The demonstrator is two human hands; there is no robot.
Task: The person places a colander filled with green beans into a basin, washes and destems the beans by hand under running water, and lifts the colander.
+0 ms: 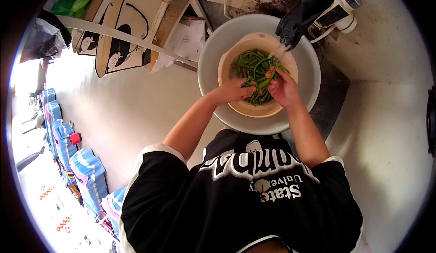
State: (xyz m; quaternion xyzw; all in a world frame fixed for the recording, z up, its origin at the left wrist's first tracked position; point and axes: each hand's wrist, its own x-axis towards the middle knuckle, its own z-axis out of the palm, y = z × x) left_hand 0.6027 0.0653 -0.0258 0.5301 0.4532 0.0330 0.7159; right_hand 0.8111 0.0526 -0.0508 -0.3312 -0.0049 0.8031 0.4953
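Note:
A pinkish-beige basin (260,109) stands inside a larger grey-white tub (210,62) in front of my body. Long green beans (254,64) lie in a tangled heap in the inner basin, and water runs down onto them. My left hand (232,91) reaches over the basin's left rim, its fingers curled around some green pods. On the right, my right hand (284,89) pinches a green bean (265,83) above the heap. That bean stretches between the two hands. The undersides of my fingers are partly hidden.
Something black and crumpled (293,25) hangs over the water outlet. A white tap unit with a dark display (334,16) is beside it. A metal-framed rack with cartoon-printed board (125,39) stands at upper left. Chairs with blue covers (88,173) line the left side.

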